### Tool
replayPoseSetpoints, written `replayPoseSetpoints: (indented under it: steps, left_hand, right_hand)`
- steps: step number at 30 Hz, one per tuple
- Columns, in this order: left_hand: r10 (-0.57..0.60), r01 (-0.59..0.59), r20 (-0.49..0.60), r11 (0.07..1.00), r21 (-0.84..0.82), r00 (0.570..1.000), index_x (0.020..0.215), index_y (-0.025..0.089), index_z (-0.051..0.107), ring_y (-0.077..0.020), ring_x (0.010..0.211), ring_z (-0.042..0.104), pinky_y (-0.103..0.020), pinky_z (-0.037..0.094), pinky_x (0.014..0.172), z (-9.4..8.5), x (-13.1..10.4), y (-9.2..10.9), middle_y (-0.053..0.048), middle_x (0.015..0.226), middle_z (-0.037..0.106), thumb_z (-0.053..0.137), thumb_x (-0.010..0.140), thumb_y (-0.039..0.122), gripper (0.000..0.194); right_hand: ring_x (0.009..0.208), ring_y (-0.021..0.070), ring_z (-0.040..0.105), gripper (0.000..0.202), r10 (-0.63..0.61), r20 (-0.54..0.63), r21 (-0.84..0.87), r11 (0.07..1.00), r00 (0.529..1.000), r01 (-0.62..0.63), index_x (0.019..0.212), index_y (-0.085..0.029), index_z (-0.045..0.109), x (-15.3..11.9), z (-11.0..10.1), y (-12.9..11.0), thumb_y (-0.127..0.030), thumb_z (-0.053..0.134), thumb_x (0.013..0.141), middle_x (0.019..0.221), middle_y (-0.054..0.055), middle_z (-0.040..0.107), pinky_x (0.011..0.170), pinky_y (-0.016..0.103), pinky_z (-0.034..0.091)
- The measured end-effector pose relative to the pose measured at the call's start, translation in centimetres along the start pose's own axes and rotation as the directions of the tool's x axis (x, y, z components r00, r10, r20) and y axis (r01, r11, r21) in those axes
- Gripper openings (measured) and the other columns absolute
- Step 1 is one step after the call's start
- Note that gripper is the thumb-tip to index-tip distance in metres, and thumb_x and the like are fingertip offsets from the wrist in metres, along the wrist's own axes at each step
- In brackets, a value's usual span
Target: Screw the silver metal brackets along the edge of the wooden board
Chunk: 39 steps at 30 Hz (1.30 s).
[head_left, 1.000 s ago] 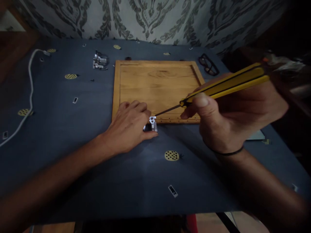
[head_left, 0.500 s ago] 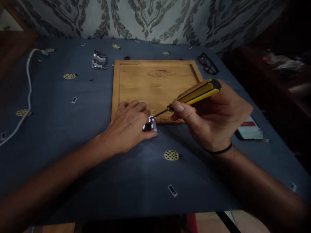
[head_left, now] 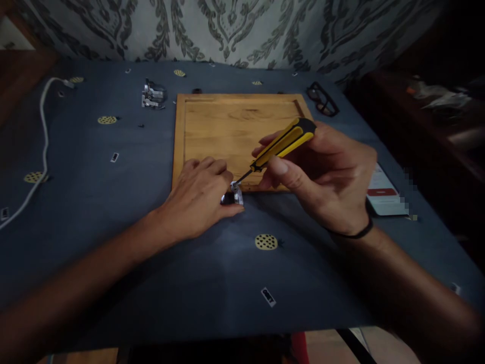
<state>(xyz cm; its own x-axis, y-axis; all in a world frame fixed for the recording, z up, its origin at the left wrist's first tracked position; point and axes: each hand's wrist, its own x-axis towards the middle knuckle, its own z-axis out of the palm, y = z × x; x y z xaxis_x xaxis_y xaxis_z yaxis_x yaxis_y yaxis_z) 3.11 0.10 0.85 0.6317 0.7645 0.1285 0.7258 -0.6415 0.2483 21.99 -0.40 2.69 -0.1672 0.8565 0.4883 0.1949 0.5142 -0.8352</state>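
My left hand is closed around a shiny metal cabinet hinge at the near edge of a wooden cabinet door. Its thumb lies along the hinge's near side, and part of the hinge is hidden under the fingers. In my right hand is a yellow and black screwdriver, pinched at the handle between thumb and fingers. The screwdriver slants down to the left, its tip at the hinge. The door lies flat on a dark blue cloth with a pineapple print.
More metal hinges lie left of the door's far corner, with a small dark screw nearer. Eyeglasses rest at the far right. A phone sits beyond my right wrist. A white cable runs along the left.
My right hand has shifted left and its grip has turned, so the screwdriver handle stands steeper. The tip stays at the hinge. My left hand keeps its hold.
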Motion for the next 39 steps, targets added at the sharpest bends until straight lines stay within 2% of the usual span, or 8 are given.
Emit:
replayPoseSetpoints:
  steps: [6, 10, 15, 16, 19, 25, 31, 39]
  left_hand:
    - [-0.003, 0.003, 0.005, 1.000, -0.015, 1.000, 0.098, 0.015, 0.069, -0.0299, 0.105, 0.060, -0.044, 0.044, 0.090, 0.0, 0.0, 0.0, -0.009, 0.102, 0.066, 0.071, 0.088, 0.042, 0.029]
    - [-0.013, 0.013, 0.013, 1.000, -0.020, 1.000, 0.096, 0.015, 0.070, -0.0299, 0.103, 0.060, -0.045, 0.044, 0.090, 0.0, 0.0, 0.0, -0.009, 0.100, 0.065, 0.070, 0.088, 0.044, 0.030]
    - [-0.004, 0.005, 0.001, 1.000, -0.016, 1.000, 0.097, 0.015, 0.069, -0.0298, 0.104, 0.060, -0.044, 0.043, 0.090, 0.0, 0.0, 0.0, -0.008, 0.101, 0.065, 0.070, 0.089, 0.044, 0.031]
    - [-0.005, 0.005, 0.002, 1.000, -0.014, 1.000, 0.097, 0.015, 0.069, -0.0297, 0.104, 0.060, -0.044, 0.043, 0.090, 0.0, 0.0, 0.0, -0.008, 0.101, 0.065, 0.070, 0.089, 0.044, 0.031]
    - [-0.003, 0.004, 0.007, 1.000, -0.010, 1.000, 0.096, 0.015, 0.069, -0.0291, 0.103, 0.060, -0.043, 0.043, 0.089, 0.0, -0.1, 0.0, -0.008, 0.101, 0.064, 0.069, 0.089, 0.044, 0.030]
    - [-0.014, 0.014, -0.013, 1.000, -0.008, 1.000, 0.096, 0.016, 0.068, -0.0283, 0.103, 0.060, -0.042, 0.043, 0.090, 0.1, 0.0, 0.0, -0.008, 0.100, 0.065, 0.070, 0.088, 0.044, 0.029]
    - [-0.013, 0.013, 0.011, 1.000, -0.015, 1.000, 0.097, 0.015, 0.070, -0.0291, 0.103, 0.060, -0.044, 0.044, 0.090, -0.1, 0.0, 0.0, -0.009, 0.101, 0.066, 0.069, 0.089, 0.043, 0.030]
    - [-0.014, 0.014, 0.008, 1.000, 0.002, 1.000, 0.096, 0.016, 0.069, -0.0287, 0.101, 0.061, -0.042, 0.044, 0.088, -0.1, 0.0, 0.0, -0.008, 0.100, 0.066, 0.071, 0.088, 0.044, 0.030]
  right_hand:
    - [0.046, 0.0097, 0.061, 0.018, -0.097, -0.013, -0.049, 0.994, 0.995, 0.096, 0.078, -0.024, 0.067, 0.3, -0.3, 0.8, -0.031, 0.083, 0.076, 0.073, -0.003, 0.068, 0.036, 0.022, 0.052]
    - [0.045, 0.0080, 0.052, 0.027, -0.240, -0.177, -0.169, 0.963, 0.955, 0.211, 0.071, -0.024, 0.062, -0.3, 0.1, 1.5, -0.030, 0.088, 0.070, 0.065, -0.005, 0.060, 0.038, 0.022, 0.042]
    - [0.050, 0.0118, 0.052, 0.024, -0.250, -0.277, -0.173, 0.963, 0.928, 0.208, 0.077, -0.028, 0.063, -0.7, 0.8, 0.8, -0.028, 0.086, 0.071, 0.070, -0.004, 0.059, 0.039, 0.027, 0.042]
    - [0.051, 0.0133, 0.053, 0.021, -0.297, -0.313, -0.195, 0.950, 0.902, 0.245, 0.074, -0.028, 0.063, -0.7, 0.9, 0.5, -0.030, 0.084, 0.072, 0.066, -0.003, 0.056, 0.039, 0.028, 0.042]
    - [0.052, 0.0152, 0.051, 0.020, -0.289, -0.335, -0.240, 0.947, 0.897, 0.215, 0.068, -0.030, 0.063, -0.5, 0.9, -0.1, -0.034, 0.079, 0.078, 0.063, -0.002, 0.053, 0.042, 0.031, 0.044]
    - [0.052, 0.0147, 0.058, 0.017, -0.179, -0.222, -0.197, 0.971, 0.959, 0.136, 0.084, -0.031, 0.068, -0.9, 0.7, 0.6, -0.030, 0.082, 0.076, 0.082, -0.001, 0.069, 0.044, 0.035, 0.052]
    - [0.052, 0.0134, 0.061, 0.024, -0.156, -0.184, -0.152, 0.980, 0.971, 0.129, 0.083, -0.030, 0.057, -1.2, 0.6, 1.4, -0.034, 0.080, 0.079, 0.089, -0.002, 0.070, 0.043, 0.033, 0.054]
    - [0.052, 0.0146, 0.059, 0.028, -0.135, -0.203, -0.166, 0.981, 0.970, 0.101, 0.082, -0.030, 0.054, -1.1, 0.7, 1.3, -0.040, 0.080, 0.079, 0.086, -0.002, 0.070, 0.042, 0.034, 0.053]
